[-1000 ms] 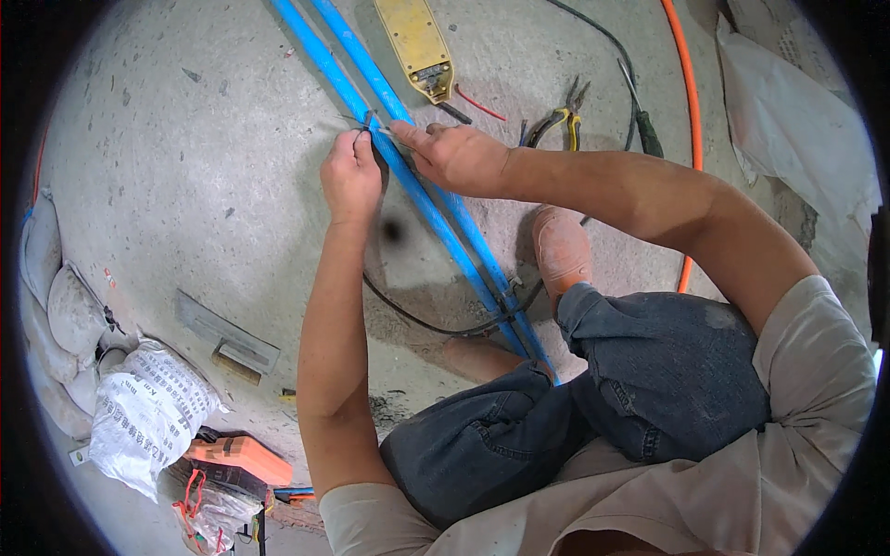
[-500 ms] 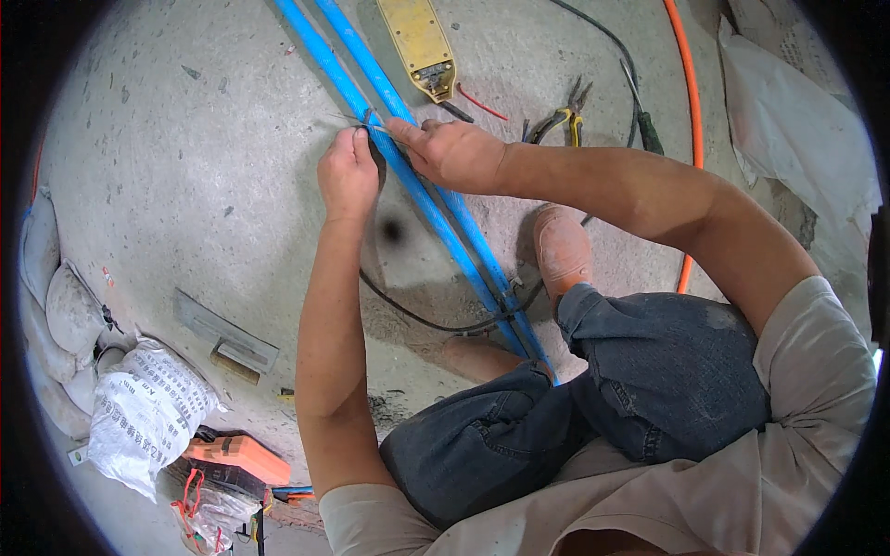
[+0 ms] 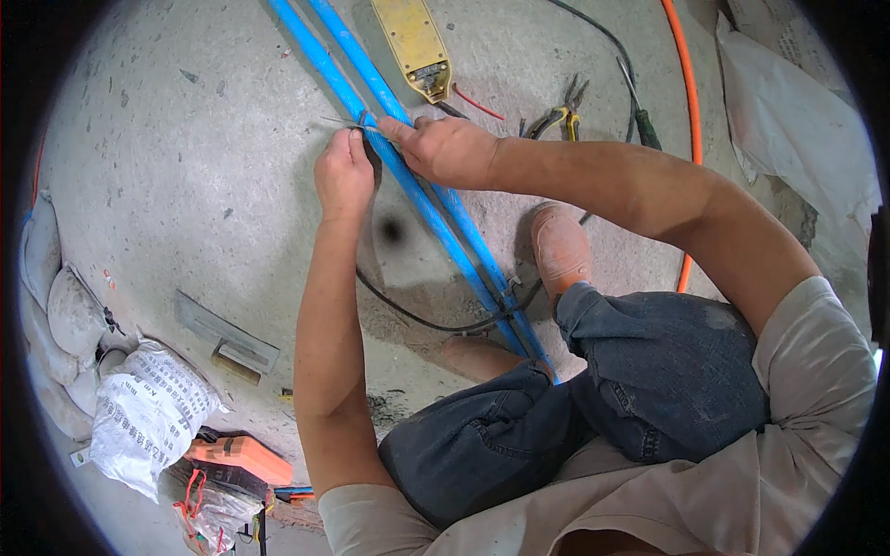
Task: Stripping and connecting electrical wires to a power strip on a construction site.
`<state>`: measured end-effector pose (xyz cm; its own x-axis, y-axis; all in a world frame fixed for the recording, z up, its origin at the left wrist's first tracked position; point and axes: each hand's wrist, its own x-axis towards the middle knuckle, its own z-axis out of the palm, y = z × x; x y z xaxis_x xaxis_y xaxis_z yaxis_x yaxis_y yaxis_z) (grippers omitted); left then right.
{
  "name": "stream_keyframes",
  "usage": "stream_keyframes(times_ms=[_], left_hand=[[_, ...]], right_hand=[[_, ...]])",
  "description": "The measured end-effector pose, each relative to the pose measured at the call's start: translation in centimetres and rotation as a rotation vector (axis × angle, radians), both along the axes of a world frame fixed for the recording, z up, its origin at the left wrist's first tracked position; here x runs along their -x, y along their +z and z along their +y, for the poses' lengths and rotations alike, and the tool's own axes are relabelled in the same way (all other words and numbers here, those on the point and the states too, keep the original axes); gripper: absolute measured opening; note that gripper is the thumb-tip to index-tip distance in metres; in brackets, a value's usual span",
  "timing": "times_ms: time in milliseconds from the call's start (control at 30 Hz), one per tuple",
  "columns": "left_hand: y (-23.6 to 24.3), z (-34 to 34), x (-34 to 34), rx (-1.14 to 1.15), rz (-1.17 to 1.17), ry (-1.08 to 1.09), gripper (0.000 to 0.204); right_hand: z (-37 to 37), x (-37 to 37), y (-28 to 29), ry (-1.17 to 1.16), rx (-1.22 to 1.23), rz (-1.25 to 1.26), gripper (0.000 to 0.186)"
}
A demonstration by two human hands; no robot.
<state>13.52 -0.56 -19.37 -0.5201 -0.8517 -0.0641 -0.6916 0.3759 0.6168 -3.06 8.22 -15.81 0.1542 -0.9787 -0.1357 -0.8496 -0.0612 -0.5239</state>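
Observation:
Two long blue pipes lie side by side on the concrete floor, running from the far left toward my feet. At the far part of the left pipe, my left hand is closed in a pinch beside a thin dark strip that crosses the pipe. What its fingertips grip is too small to make out. From the right, my right hand reaches over both pipes with curled fingers, its forefinger and thumb close to that strip. A slim pale piece shows between the hands; its kind is unclear.
Beyond my right hand lie a yellow power strip, yellow-handled pliers and a screwdriver. An orange hose runs at the right. To the left are a trowel, white sacks and an orange tool case. A black cable crosses the pipes near my feet.
Both hands stay at the same spot on the pipe, with only a slight shift. The view has moved a little, so the far things sit slightly farther left.

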Motion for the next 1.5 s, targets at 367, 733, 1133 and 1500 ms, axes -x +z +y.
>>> stream_keyframes(times_ms=[367, 733, 1133, 1500], left_hand=[[0.9, 0.6, 0.3, -0.120, 0.067, 0.076, 0.023], [1.1, 0.7, 0.3, -0.182, 0.102, 0.154, 0.018], [1.2, 1.4, 0.5, -0.040, 0.025, 0.151, 0.016], [-0.2, 0.5, -0.2, -0.366, 0.182, 0.246, 0.019]], right_hand=[[1.3, 0.4, 0.8, -0.039, -0.003, -0.024, 0.050], [1.6, 0.1, 0.7, -0.080, -0.086, -0.117, 0.050], [1.9, 0.1, 0.1, -0.087, -0.045, -0.147, 0.049], [1.9, 0.1, -0.2, -0.086, -0.055, -0.145, 0.051]])
